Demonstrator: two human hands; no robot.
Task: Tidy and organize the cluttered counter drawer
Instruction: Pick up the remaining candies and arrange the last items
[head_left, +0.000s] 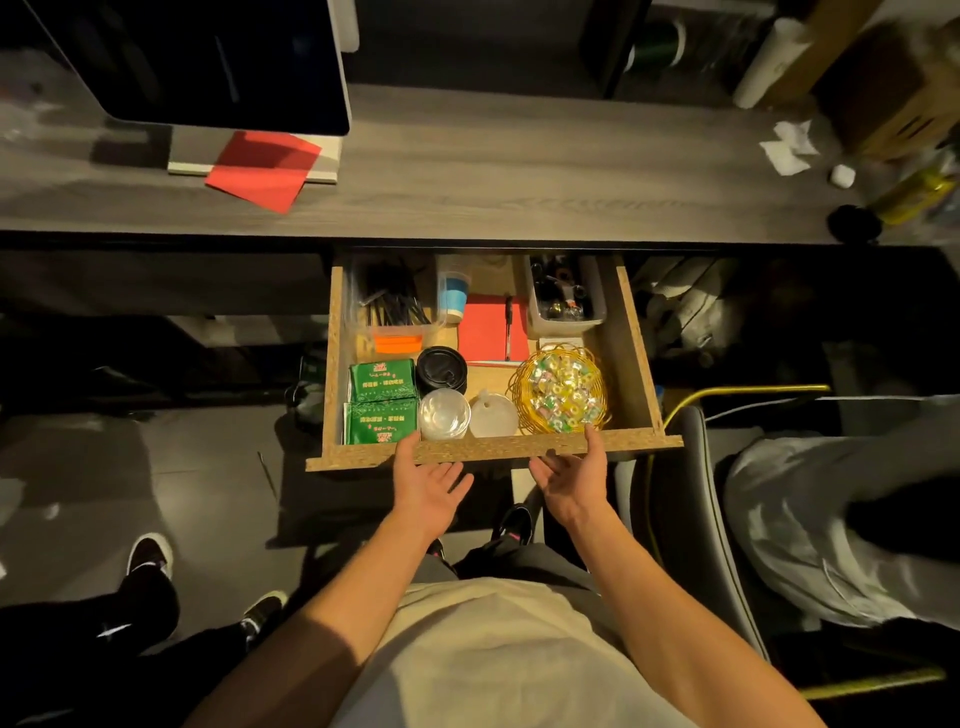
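Note:
The wooden drawer (631, 338) stands pulled out under the counter. Inside lie green tea packets (382, 402), a black lid (441, 369), a clear lid (444, 414), a white funnel (492, 414), a gold wire basket of sweets (561, 389), a red notebook with a pen (491, 327), a paper cup (453, 288), a clear box of black straws (392, 299) and a bin of small bottles (566, 296). My left hand (428, 486) and my right hand (571, 475) are palm-up at the drawer's front panel (493, 451), thumbs on its top edge, fingers relaxed below.
On the grey counter (519, 171) are a monitor (208, 62) with red paper (262, 169) at its base, and tissues (789, 148) at the right. A chair (691, 519) and a seated person's leg (810, 519) are at my right; another person's shoes (150, 558) at my left.

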